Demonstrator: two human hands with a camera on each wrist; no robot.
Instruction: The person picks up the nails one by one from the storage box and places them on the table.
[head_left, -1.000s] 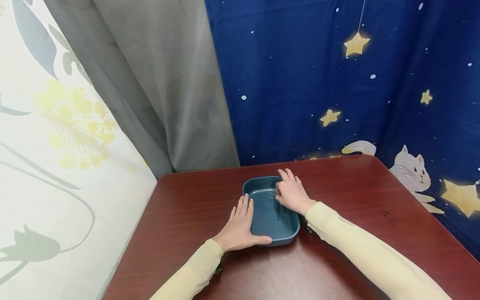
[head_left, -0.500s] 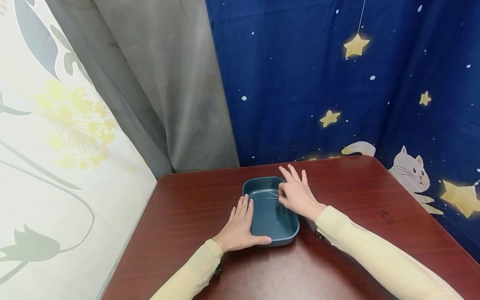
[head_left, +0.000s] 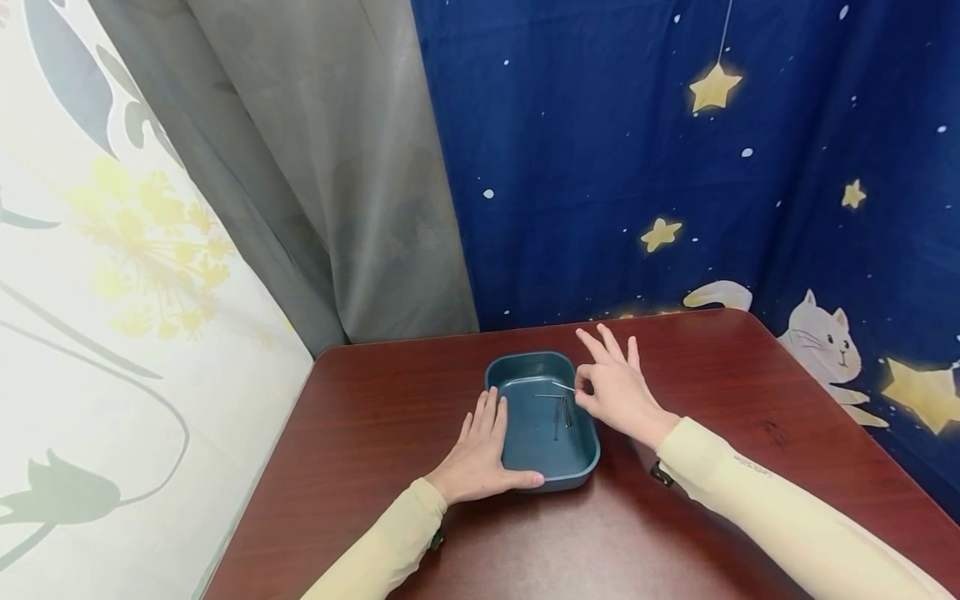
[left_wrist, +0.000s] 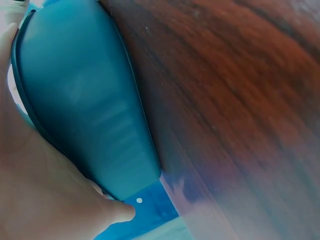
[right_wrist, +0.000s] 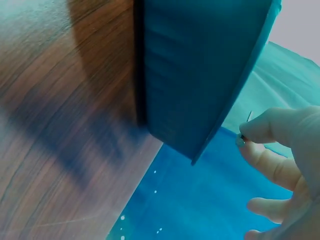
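While your right hand (head_left: 618, 392) pinches a thin metal pin (head_left: 564, 387) between thumb and forefinger, its other fingers fan out, raised and apart. You have that pin by its right end, near the tray's far right corner; the free end points left and slightly away from you, reaching over the tray's inside. Whether it is a nail or a needle, you cannot tell at this size.

The teal tray (head_left: 536, 454) sits on the worktop (head_left: 390, 417) with its long axis running away from you, the far end leaning a little left. Your left hand (head_left: 480, 462) rests against its left side, fingers straight, with the thumb spread out along the near rim.

Inside, the loose pins lie left of your right hand and slightly nearer you. One crosswise pin (head_left: 550, 396) points roughly from side to side, while the lengthwise pins (head_left: 567, 414) lie close together along the tray's length; their exact count is hard to make out. Your right hand is clearly nearer to them, and the held pin's line is closer to the crosswise one, so that angle against the lengthwise group seems the relation to mind.
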